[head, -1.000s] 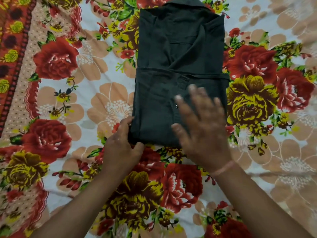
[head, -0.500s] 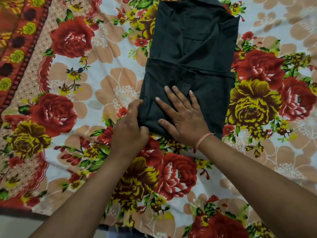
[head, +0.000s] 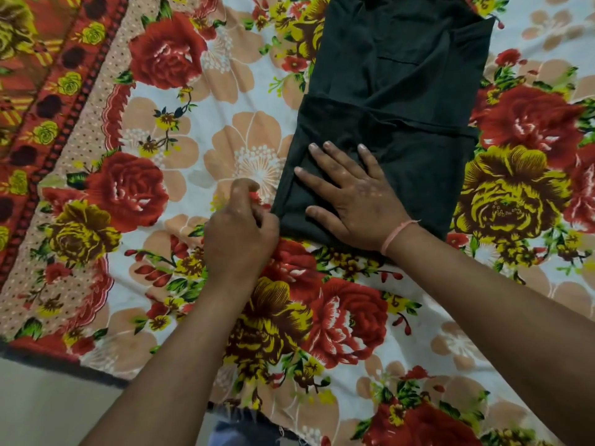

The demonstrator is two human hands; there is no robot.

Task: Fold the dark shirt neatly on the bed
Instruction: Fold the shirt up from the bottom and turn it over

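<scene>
Floral bedsheet (head: 106, 175) nearest. Left hand (head: 240, 235) curled at dark shirt (head: 396, 101)'s near-left corner, prob squaring the edge; whether it pinches cloth, can't tell. Right hand (head: 352, 196) flat, fingers spread, pinning fold. Shirt runs far-right.

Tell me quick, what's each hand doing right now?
Left hand: curled at the shirt's near left corner; whether it grips cloth cannot be told.
Right hand: open, flat on the shirt, holding nothing.
</scene>
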